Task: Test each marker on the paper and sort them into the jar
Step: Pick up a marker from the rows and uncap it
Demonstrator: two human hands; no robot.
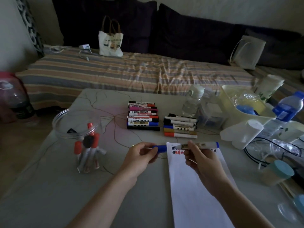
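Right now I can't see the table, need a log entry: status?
Left hand holds blue cap. Right hand holds uncapped marker over paper. Jar unobstructed.

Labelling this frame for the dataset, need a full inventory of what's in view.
blue marker: 1, white barrel, uncapped, over the paper's top
blue cap: 1, left of the paper
paper: 1, white, scribbles at its top, table front right
jar: 1, clear, table left, holds red and black capped markers
left marker row: about nine, mixed caps, table centre
right marker row: about six, right of the first row
table: 1, grey
clear bottles: several, table right
yellow tub: 1, table right
tote bag: 1, white, on the striped bed
left hand: pinches the blue cap
right hand: grips the blue marker
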